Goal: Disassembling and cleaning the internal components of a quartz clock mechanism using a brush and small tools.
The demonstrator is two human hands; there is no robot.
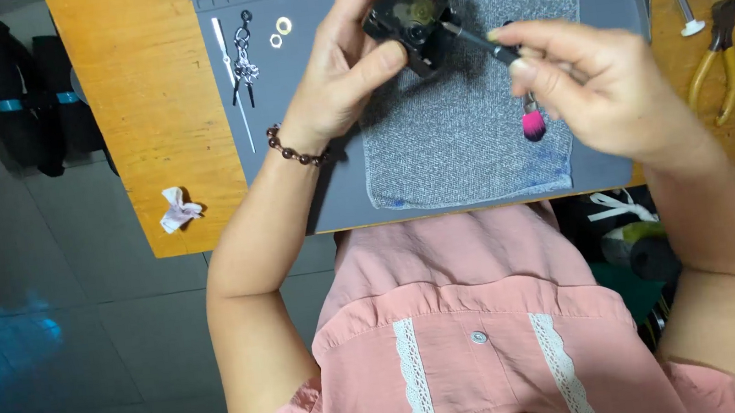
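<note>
The left hand (pixel 343 71) holds a small black box (pixel 408 15) tight in its fingers, up above the grey cloth (pixel 461 140). The right hand (pixel 593 84) pinches a thin black tool (pixel 482 41) that touches the box.

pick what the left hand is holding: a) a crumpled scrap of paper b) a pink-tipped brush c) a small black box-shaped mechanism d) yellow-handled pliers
c: the left hand grips the small black box-shaped mechanism above the grey cloth, while the right hand brings a thin black tool to it.
</note>
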